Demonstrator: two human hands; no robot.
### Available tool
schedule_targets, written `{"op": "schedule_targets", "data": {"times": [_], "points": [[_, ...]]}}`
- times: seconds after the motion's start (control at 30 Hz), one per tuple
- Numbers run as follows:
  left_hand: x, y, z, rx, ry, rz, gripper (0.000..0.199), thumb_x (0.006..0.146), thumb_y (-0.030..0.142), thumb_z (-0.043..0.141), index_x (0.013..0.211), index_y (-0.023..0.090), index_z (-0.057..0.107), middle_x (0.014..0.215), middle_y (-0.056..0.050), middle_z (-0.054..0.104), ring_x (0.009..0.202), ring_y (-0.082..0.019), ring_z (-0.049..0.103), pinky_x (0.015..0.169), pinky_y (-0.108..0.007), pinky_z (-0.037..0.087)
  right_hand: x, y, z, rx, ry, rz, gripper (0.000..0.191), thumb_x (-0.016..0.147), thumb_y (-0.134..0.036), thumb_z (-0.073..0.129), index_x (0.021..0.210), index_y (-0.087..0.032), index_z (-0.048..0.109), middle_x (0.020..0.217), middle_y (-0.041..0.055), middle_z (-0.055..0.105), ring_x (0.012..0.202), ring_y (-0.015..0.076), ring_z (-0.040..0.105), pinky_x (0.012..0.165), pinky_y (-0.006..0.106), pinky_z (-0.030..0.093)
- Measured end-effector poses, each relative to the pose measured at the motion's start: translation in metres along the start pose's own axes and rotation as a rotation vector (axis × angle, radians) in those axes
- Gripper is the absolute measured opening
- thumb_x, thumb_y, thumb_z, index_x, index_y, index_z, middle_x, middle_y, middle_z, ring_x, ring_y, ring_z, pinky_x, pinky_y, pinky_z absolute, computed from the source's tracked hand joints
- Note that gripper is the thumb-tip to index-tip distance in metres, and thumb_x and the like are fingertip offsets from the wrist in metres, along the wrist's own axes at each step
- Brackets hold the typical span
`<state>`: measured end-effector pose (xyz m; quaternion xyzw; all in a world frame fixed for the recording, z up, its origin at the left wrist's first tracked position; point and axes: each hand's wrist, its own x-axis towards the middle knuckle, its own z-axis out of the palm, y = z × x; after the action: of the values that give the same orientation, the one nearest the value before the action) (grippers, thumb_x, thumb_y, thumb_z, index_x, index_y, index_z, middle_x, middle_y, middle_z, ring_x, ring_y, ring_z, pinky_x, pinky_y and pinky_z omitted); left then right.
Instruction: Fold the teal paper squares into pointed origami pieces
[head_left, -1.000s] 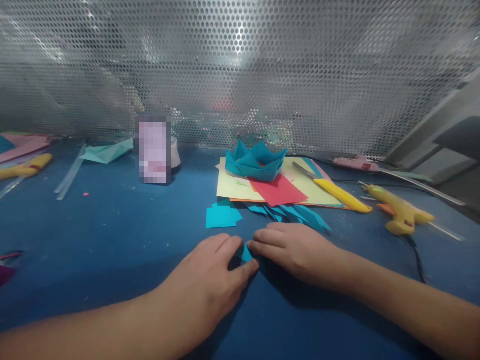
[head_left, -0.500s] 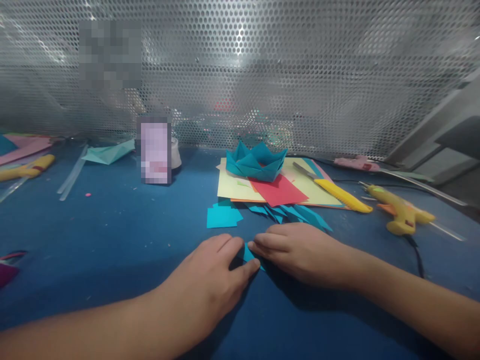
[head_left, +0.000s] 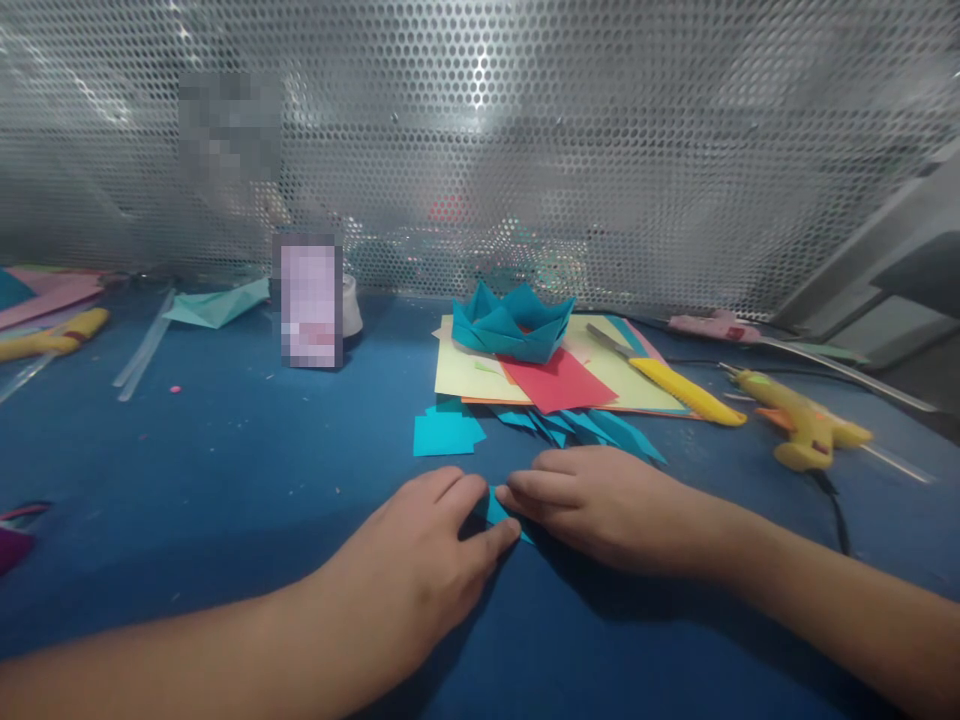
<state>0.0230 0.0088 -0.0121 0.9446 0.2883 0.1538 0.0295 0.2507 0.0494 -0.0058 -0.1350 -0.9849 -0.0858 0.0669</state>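
A small piece of blue paper (head_left: 495, 510) lies on the blue tabletop between my hands, mostly covered by fingers. My left hand (head_left: 435, 555) is closed on its left part, thumb along the near edge. From the right, the bent fingers of my right hand (head_left: 592, 505) press on the same paper. Just beyond the left fingers is a small stack of blue paper squares (head_left: 444, 436). Pointed folded blue paper pieces (head_left: 607, 430) lie behind the right hand.
A blue folded-paper ring (head_left: 514, 330) and a red paper (head_left: 559, 380) rest on coloured sheets (head_left: 465, 375). A yellow utility knife (head_left: 686, 392) and yellow glue gun (head_left: 806, 415) lie right. Glue sticks (head_left: 146, 345) and a pixelated upright object (head_left: 310, 305) stand left, before a perforated metal panel (head_left: 645, 150).
Almost nothing differs. Both hands keep their place on the blue paper, and the surrounding objects stay where they were.
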Motion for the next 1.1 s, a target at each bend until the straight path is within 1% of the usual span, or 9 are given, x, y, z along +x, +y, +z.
{"op": "schedule_targets", "data": {"times": [0.13, 0.2, 0.37, 0.5, 0.73, 0.87, 0.97, 1.03, 1.1], "points": [[0.0000, 0.0016, 0.0017, 0.023, 0.023, 0.002, 0.028, 0.088, 0.011, 0.044, 0.109, 0.016, 0.063, 0.085, -0.011, 0.057, 0.084, -0.027, 0.057, 0.065, -0.044, 0.055, 0.0004, -0.0001, -0.0009, 0.004, 0.011, -0.013, 0.028, 0.099, -0.016, 0.038, 0.094, -0.014, 0.065, 0.080, 0.0040, 0.060, 0.065, 0.0156, 0.046, 0.054, 0.030, 0.032], [0.0001, 0.0021, 0.0016, 0.038, 0.024, -0.005, 0.028, 0.088, 0.011, 0.045, 0.109, 0.017, 0.063, 0.087, -0.012, 0.057, 0.084, -0.027, 0.057, 0.066, -0.044, 0.055, 0.0009, -0.0002, -0.0013, 0.018, 0.014, -0.009, 0.027, 0.099, -0.016, 0.038, 0.099, -0.012, 0.065, 0.081, 0.0045, 0.060, 0.066, 0.0157, 0.047, 0.055, 0.029, 0.035], [0.0003, 0.0024, -0.0030, 0.015, -0.052, -0.054, 0.033, 0.087, 0.013, 0.047, 0.116, 0.020, 0.060, 0.098, -0.014, 0.056, 0.090, -0.028, 0.057, 0.067, -0.044, 0.055, 0.0022, 0.0003, 0.0005, 0.072, 0.047, 0.043, 0.027, 0.099, -0.018, 0.038, 0.109, -0.013, 0.063, 0.087, 0.0065, 0.062, 0.077, 0.0165, 0.053, 0.065, 0.028, 0.045], [0.0009, 0.0026, -0.0052, -0.005, -0.036, -0.038, 0.030, 0.087, 0.012, 0.048, 0.114, 0.019, 0.062, 0.099, -0.015, 0.056, 0.091, -0.029, 0.057, 0.068, -0.044, 0.055, 0.0022, 0.0021, 0.0033, 0.102, 0.070, 0.055, 0.028, 0.099, -0.019, 0.037, 0.111, -0.014, 0.063, 0.096, 0.0086, 0.064, 0.085, 0.0171, 0.056, 0.072, 0.029, 0.049], [0.0014, 0.0004, -0.0024, -0.009, -0.016, -0.002, 0.029, 0.088, 0.012, 0.047, 0.112, 0.017, 0.063, 0.092, -0.014, 0.057, 0.088, -0.029, 0.056, 0.067, -0.046, 0.055, 0.0037, 0.0001, 0.0012, 0.149, 0.079, 0.051, 0.028, 0.098, -0.017, 0.038, 0.106, -0.011, 0.064, 0.090, 0.0094, 0.065, 0.079, 0.0179, 0.056, 0.067, 0.030, 0.049], [0.0019, -0.0005, -0.0038, -0.004, -0.004, -0.004, 0.029, 0.089, 0.013, 0.045, 0.112, 0.016, 0.063, 0.088, -0.014, 0.056, 0.088, -0.029, 0.056, 0.067, -0.045, 0.054, 0.0033, -0.0039, 0.0027, 0.255, 0.151, 0.169, 0.026, 0.093, -0.014, 0.041, 0.098, -0.012, 0.066, 0.090, 0.0105, 0.065, 0.081, 0.0190, 0.057, 0.070, 0.032, 0.049], [0.0023, -0.0007, -0.0054, 0.002, -0.001, -0.005, 0.029, 0.090, 0.014, 0.045, 0.113, 0.017, 0.063, 0.088, -0.013, 0.056, 0.087, -0.029, 0.056, 0.065, -0.045, 0.055, 0.0016, -0.0047, 0.0042, 0.327, 0.226, 0.279, 0.022, 0.091, -0.013, 0.043, 0.095, -0.014, 0.065, 0.090, 0.0091, 0.064, 0.079, 0.0175, 0.057, 0.069, 0.030, 0.048], [0.0027, -0.0008, -0.0059, 0.000, 0.008, -0.001, 0.029, 0.090, 0.014, 0.044, 0.113, 0.017, 0.062, 0.090, -0.014, 0.056, 0.087, -0.028, 0.056, 0.065, -0.045, 0.055, 0.0009, -0.0047, 0.0031, 0.356, 0.265, 0.313, 0.021, 0.090, -0.013, 0.043, 0.097, -0.015, 0.063, 0.090, 0.0087, 0.063, 0.080, 0.0168, 0.056, 0.069, 0.029, 0.047], [0.0032, -0.0006, -0.0063, -0.002, -0.006, -0.005, 0.029, 0.090, 0.014, 0.044, 0.115, 0.017, 0.060, 0.091, -0.014, 0.056, 0.087, -0.028, 0.056, 0.066, -0.045, 0.055, 0.0010, -0.0050, 0.0006, 0.394, 0.271, 0.302, 0.019, 0.090, -0.013, 0.044, 0.100, -0.016, 0.060, 0.091, 0.0085, 0.062, 0.081, 0.0165, 0.056, 0.071, 0.029, 0.046]]}}
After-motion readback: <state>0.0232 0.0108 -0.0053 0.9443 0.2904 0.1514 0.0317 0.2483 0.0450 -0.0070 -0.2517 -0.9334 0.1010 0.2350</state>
